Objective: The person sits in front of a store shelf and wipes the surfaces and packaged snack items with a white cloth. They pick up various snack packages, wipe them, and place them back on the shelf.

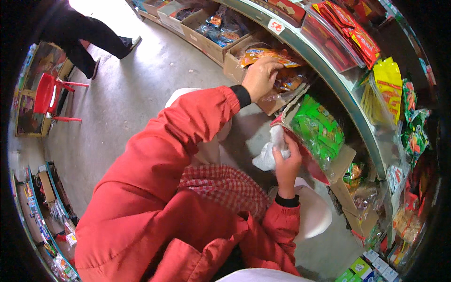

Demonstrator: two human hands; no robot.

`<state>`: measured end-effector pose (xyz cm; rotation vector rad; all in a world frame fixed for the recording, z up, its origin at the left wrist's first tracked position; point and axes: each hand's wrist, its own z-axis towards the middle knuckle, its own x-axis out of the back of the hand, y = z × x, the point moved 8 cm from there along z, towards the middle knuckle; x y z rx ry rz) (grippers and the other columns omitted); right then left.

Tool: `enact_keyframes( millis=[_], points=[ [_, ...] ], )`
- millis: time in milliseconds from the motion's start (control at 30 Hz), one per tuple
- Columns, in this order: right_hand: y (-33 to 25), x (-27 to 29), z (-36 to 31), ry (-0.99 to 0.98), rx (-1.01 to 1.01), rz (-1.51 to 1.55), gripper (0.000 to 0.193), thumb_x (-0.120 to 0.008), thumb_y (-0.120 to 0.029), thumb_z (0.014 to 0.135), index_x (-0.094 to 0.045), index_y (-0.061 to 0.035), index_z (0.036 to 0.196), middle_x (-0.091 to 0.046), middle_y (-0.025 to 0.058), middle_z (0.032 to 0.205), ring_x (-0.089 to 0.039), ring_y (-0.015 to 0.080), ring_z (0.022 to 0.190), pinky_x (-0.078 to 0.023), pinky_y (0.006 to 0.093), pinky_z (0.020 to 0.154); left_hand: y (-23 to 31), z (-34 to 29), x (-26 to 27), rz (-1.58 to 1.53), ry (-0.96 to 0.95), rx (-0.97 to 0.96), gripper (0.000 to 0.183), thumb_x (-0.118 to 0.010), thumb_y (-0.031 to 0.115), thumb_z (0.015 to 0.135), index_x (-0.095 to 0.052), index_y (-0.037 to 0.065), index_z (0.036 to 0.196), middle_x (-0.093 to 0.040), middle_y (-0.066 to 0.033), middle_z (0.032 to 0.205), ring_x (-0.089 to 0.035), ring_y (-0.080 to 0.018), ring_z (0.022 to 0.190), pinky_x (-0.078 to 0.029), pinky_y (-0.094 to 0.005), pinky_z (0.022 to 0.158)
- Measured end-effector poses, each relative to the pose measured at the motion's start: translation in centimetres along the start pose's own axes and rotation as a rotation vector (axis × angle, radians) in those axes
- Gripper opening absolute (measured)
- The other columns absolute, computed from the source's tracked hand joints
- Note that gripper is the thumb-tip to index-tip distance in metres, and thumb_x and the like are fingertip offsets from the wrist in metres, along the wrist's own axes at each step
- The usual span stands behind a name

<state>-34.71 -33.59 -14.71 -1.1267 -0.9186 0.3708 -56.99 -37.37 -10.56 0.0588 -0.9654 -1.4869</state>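
Note:
My left hand (262, 79) reaches over a cardboard box (233, 66) on the low shelf level, its fingers closed on the edge of an orange packet (256, 52). More packets in clear wrapping lie in that box beneath the hand. Bunched in my right hand (288, 164) is a white cloth (267, 157), pinched between thumb and fingers and hanging down. It is close to the red front edge of the neighbouring box (307, 160), which holds bright green packets (319, 129).
A curved shelf edge (345, 87) runs above the boxes, with red packets (350, 30) and yellow packets (389, 87) on it. Across the floor (122, 110) stand a red chair (47, 96) and a person in dark trousers (89, 35). Small cartons (364, 268) sit at lower right.

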Motion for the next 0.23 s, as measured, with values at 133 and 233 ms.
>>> enact_keyframes(
  millis=[133,233],
  points=[
    [3.2,0.0,-0.3,0.093,-0.374,0.634,0.041,-0.059,-0.002,0.077,-0.053,0.0024,0.117,-0.057,0.0069,0.113,-0.055,0.0198,0.099,-0.040,0.0311,0.091,4.8,-3.7,2.7,-0.089,0.046,-0.108,0.030,-0.060,-0.006,0.069,-0.064,0.003,0.097,-0.061,-0.0132,0.104,-0.058,-0.0288,0.100,-0.046,-0.0351,0.087],
    [3.8,-1.0,-0.4,0.079,-0.472,1.095,0.051,-0.064,-0.012,0.079,-0.047,0.0003,0.125,-0.055,0.0078,0.117,-0.053,0.0199,0.103,-0.039,0.0311,0.093,8.2,-6.7,4.9,-0.130,0.010,-0.215,0.037,-0.059,-0.008,0.068,-0.064,0.005,0.102,-0.058,-0.0137,0.111,-0.055,-0.0302,0.106,-0.044,-0.0375,0.091]
  ],
)
